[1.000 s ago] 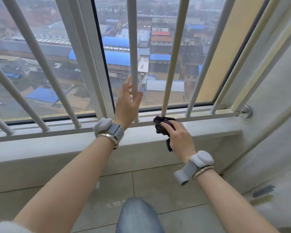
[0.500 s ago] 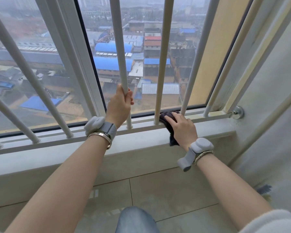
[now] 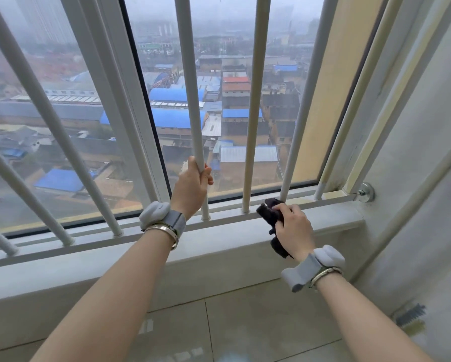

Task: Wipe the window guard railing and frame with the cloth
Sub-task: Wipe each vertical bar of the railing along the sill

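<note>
The white window guard railing has several upright bars rising from a bottom rail (image 3: 227, 220) in front of the glass. My left hand (image 3: 191, 188) is closed around one upright bar (image 3: 190, 82) near its foot. My right hand (image 3: 293, 226) grips a dark cloth (image 3: 270, 211) and presses it onto the bottom rail at the base of a bar (image 3: 304, 108) further right. A tail of the cloth hangs down below my palm. The white window frame (image 3: 130, 100) stands behind the bars.
A pale sill ledge (image 3: 331, 215) runs under the rail. The rail ends at a round metal wall fitting (image 3: 365, 192) on the grey right wall (image 3: 422, 178). A slanted pipe (image 3: 412, 207) crosses that wall. Tiled floor (image 3: 245, 325) lies below.
My left hand went from open fingers to a closed grip on the bar. My right hand slid the cloth rightward along the bottom rail, from one bar's base to the following one.
</note>
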